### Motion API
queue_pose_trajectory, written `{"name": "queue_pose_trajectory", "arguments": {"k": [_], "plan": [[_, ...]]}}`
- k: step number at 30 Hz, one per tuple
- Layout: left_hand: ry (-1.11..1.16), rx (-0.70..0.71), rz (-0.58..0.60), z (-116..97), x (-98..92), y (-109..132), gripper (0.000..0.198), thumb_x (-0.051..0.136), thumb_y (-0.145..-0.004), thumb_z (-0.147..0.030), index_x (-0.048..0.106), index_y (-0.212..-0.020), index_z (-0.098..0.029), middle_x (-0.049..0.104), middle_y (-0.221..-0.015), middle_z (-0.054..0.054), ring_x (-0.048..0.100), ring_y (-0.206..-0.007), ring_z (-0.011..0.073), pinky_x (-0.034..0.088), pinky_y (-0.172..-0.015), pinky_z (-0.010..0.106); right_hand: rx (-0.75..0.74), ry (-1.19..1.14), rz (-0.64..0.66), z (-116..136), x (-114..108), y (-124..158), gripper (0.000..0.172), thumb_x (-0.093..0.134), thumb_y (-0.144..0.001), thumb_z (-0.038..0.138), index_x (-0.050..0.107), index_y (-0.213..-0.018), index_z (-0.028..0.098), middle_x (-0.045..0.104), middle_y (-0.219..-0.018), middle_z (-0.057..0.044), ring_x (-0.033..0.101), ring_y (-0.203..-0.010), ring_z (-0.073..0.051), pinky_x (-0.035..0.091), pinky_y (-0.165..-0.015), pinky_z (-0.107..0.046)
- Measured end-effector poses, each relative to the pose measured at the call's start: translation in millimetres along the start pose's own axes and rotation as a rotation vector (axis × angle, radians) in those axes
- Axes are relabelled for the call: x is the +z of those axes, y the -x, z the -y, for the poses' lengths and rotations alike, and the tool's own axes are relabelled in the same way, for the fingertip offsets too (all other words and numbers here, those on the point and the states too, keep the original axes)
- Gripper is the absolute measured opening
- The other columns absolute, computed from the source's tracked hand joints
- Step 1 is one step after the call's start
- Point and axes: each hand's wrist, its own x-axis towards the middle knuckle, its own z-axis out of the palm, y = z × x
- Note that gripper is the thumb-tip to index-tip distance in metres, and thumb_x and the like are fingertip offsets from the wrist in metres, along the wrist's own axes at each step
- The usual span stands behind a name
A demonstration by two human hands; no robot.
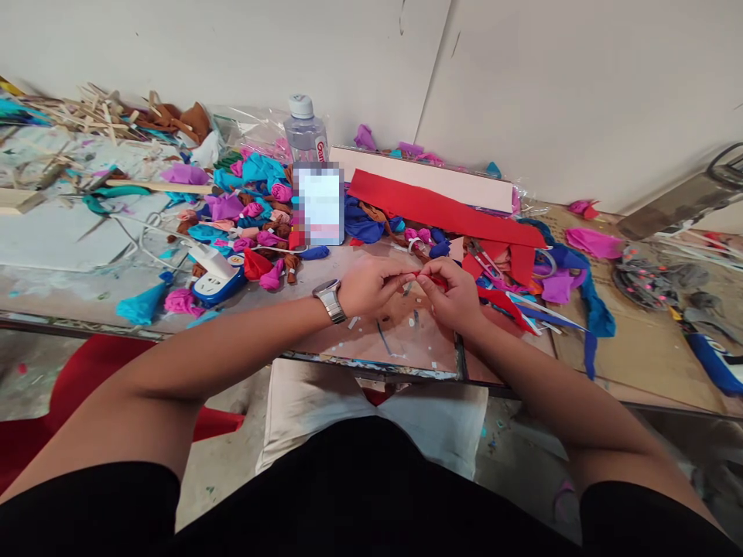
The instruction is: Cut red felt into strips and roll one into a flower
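In the middle, above the front part of the table, my left hand [370, 292] and my right hand [451, 298] meet at the fingertips. A small strip of red cloth-like material [426, 276] is pinched between them, mostly covered by the fingers. The left wrist wears a metal watch [330, 300]. Just beyond the hands lie a wide red strip [441, 213] and small rolled and crumpled pieces in blue, pink and brown. Beside my right hand are a red scrap [511, 308] and scissors [488, 261], partly covered.
A plastic bottle [306, 139] and a lit, blurred screen [320, 205] stand behind the hands. To the left are a power strip [220, 285] with cables, many coloured rolled pieces [255, 209], green-handled pliers [116, 193] and wooden sticks [96, 112]. Cardboard [632, 348] lies at right.
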Motion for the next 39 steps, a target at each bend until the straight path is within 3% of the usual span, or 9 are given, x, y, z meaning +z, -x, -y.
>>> {"name": "queue_pose_trajectory", "arguments": {"k": [6,10,14,21,30,39], "plan": [[0.18,-0.152,0.063,-1.0,0.2,-0.5,0.042,0.058,-0.108,-0.054,0.084,-0.118,-0.023,0.083,-0.078,0.003,0.079,-0.072,0.0165,0.052,-0.068,0.026,0.017,-0.032,0.03,-7.5,1.4,0.6,0.029,0.067,-0.104,0.051,0.068,-0.092,0.024,0.073,-0.093,-0.005,0.066,-0.089,-0.023,0.051,-0.082,-0.039],[0.351,-0.249,0.049,0.2,0.4,-3.3,0.039,0.069,-0.102,-0.054,0.085,-0.111,-0.02,0.085,-0.092,0.005,0.08,-0.07,0.0152,0.057,-0.065,0.024,-0.01,-0.057,0.045,-8.6,2.1,0.4,0.027,0.066,-0.106,0.049,0.067,-0.094,0.024,0.07,-0.092,-0.005,0.064,-0.088,-0.022,0.05,-0.081,-0.039],[0.405,-0.262,-0.012,0.7,0.8,-4.9,0.036,0.076,-0.097,-0.051,0.083,-0.101,-0.016,0.084,-0.092,0.007,0.079,-0.069,0.0146,0.059,-0.065,0.023,-0.022,-0.054,0.05,-5.1,1.8,0.3,0.028,0.064,-0.107,0.049,0.065,-0.093,0.024,0.068,-0.09,-0.004,0.063,-0.086,-0.022,0.048,-0.08,-0.038],[0.444,-0.23,0.043,0.6,0.9,-5.4,0.034,0.076,-0.097,-0.049,0.081,-0.108,-0.017,0.084,-0.1,0.007,0.078,-0.073,0.0143,0.061,-0.07,0.025,0.006,-0.027,0.018,-5.1,2.4,0.3,0.031,0.067,-0.104,0.053,0.068,-0.091,0.025,0.07,-0.089,-0.004,0.064,-0.086,-0.023,0.051,-0.08,-0.04],[0.47,-0.214,0.047,1.6,1.1,-6.6,0.034,0.068,-0.103,-0.048,0.073,-0.107,-0.014,0.079,-0.093,0.007,0.076,-0.073,0.0129,0.057,-0.068,0.024,0.01,-0.024,-0.032,2.6,-1.8,-0.1,0.024,0.075,-0.1,0.048,0.073,-0.096,0.024,0.073,-0.095,-0.005,0.069,-0.09,-0.022,0.055,-0.083,-0.04],[0.467,-0.197,0.055,1.5,-1.1,-7.5,0.043,0.068,-0.102,-0.057,0.08,-0.106,-0.015,0.079,-0.086,0.006,0.075,-0.071,0.0138,0.057,-0.068,0.024,0.034,-0.017,-0.068,5.0,-2.5,-1.6,0.026,0.078,-0.096,0.049,0.07,-0.093,0.025,0.072,-0.09,-0.004,0.068,-0.084,-0.022,0.055,-0.079,-0.04]]}}
